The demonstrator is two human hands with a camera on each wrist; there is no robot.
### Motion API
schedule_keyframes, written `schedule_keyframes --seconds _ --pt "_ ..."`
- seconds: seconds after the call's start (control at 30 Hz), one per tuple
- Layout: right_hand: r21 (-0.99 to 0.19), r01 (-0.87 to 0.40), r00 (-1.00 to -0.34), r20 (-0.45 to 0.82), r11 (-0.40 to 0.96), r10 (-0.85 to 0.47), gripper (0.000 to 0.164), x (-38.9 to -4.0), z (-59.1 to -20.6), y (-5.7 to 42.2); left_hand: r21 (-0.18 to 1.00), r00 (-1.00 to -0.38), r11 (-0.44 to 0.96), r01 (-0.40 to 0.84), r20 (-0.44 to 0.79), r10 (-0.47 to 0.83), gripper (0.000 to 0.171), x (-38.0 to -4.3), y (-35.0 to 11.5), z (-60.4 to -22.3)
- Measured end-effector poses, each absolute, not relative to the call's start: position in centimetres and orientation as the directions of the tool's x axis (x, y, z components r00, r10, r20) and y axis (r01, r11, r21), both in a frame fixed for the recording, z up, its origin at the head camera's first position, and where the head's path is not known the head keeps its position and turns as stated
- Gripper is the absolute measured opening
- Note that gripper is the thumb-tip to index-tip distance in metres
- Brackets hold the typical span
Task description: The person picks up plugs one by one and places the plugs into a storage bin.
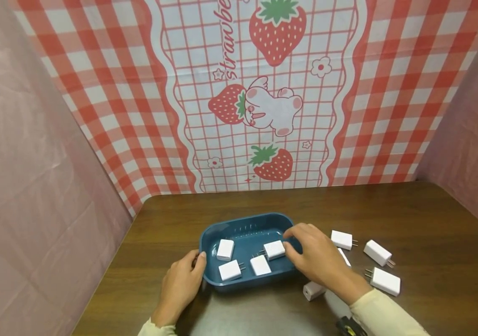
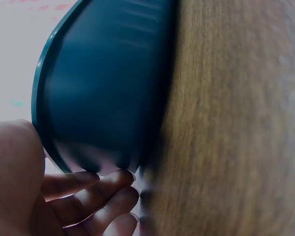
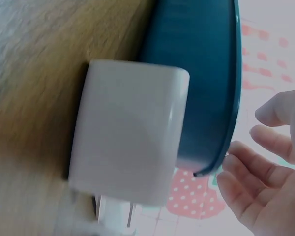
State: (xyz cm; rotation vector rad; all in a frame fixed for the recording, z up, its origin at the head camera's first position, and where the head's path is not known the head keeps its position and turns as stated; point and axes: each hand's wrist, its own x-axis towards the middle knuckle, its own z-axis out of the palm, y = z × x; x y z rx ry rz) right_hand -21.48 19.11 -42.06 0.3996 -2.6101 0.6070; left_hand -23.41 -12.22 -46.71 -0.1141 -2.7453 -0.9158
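A blue tray (image 1: pixel 243 223) with raised walls lies on the table and contains several white plug-in chargers, one of them a charger (image 1: pixel 229 270) at the front left. My left hand (image 1: pixel 182 280) grips the tray's left end, thumb at the rim and fingers against the outer wall; the left wrist view shows these fingers (image 2: pixel 96 196) close up. Over the right end of the tray is my right hand (image 1: pixel 316 254), thumb and fingers apart, close to another charger (image 1: pixel 274 250) inside. The right wrist view shows nothing in the right hand (image 3: pixel 270 172).
Right of the tray lie several more chargers, among them a charger (image 1: pixel 385 281) at the far right and one (image 1: pixel 313 290) below my right wrist. A dark object (image 1: pixel 350 326) sits by the right sleeve. Behind the wooden table (image 1: pixel 172 210) hangs a strawberry-print cloth (image 1: pixel 243 60).
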Motion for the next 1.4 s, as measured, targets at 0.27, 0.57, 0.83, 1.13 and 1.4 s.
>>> schedule_keyframes --seconds 0.27,0.57,0.83,1.13,1.4 --pt "-0.318 -0.352 -0.862 0.476 0.880 -0.173 0.017 -20.5 -41.7 21.1 0.578 -0.966 0.802 0.152 0.260 -0.004 0.031 -23.4 -12.2 -46.8" --pt "-0.289 -0.324 -0.836 0.533 0.901 -0.130 0.015 -19.4 -42.4 24.4 0.574 -0.965 0.805 0.152 0.263 -0.006 0.031 -23.5 -12.1 -46.9" --pt "-0.283 -0.239 -0.857 0.511 0.929 -0.065 0.015 -17.5 -42.9 27.7 0.577 -0.966 0.801 0.161 0.258 0.008 0.032 -23.4 -12.0 -46.9" --pt "-0.300 -0.109 -0.924 0.382 0.948 0.015 0.017 -15.5 -43.3 30.5 0.584 -0.970 0.801 0.133 0.242 -0.015 0.032 -23.5 -12.0 -46.9" --pt "-0.297 -0.108 -0.905 0.425 0.949 0.030 0.015 -14.7 -44.7 31.7 0.586 -0.968 0.798 0.140 0.250 -0.014 0.033 -23.4 -12.1 -46.9"
